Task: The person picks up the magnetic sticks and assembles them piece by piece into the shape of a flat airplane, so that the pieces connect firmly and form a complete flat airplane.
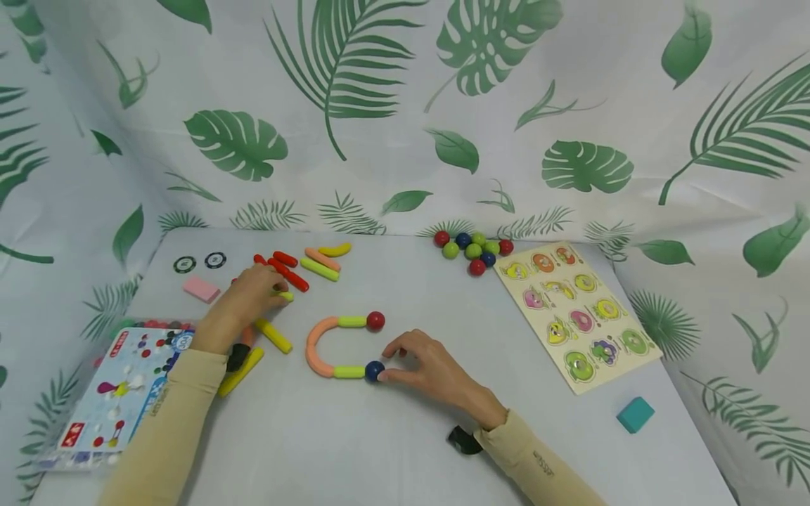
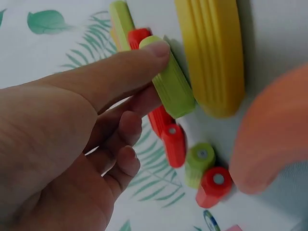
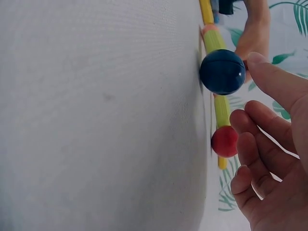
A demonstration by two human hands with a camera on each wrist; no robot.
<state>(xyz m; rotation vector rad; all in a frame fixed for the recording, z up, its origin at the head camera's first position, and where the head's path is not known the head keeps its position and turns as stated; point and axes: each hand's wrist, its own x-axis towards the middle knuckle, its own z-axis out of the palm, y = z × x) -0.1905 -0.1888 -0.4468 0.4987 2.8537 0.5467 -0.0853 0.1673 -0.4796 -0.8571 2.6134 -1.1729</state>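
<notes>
My left hand (image 1: 249, 299) pinches a short lime-green magnetic rod (image 2: 174, 91) between thumb and fingers, among loose rods on the left of the table. Beside it in the left wrist view lie a thick yellow rod (image 2: 214, 57) and an orange curved piece (image 2: 269, 130). At mid-table an orange curved rod (image 1: 313, 344) joins two lime rods (image 1: 349, 372) into a U. One end carries a red ball (image 1: 375, 321), the other a dark blue ball (image 1: 374, 370). My right hand (image 1: 430, 369) has its thumb tip right at the blue ball, its other fingers loosely bent and apart from it.
Several red rods (image 1: 291, 274) lie beyond the left hand. A boxed toy set (image 1: 120, 386) stands front left, near a pink block (image 1: 201, 289). Coloured balls (image 1: 473, 251) cluster at the back, beside a wooden fruit puzzle board (image 1: 538, 320). A teal block (image 1: 635, 414) sits at right.
</notes>
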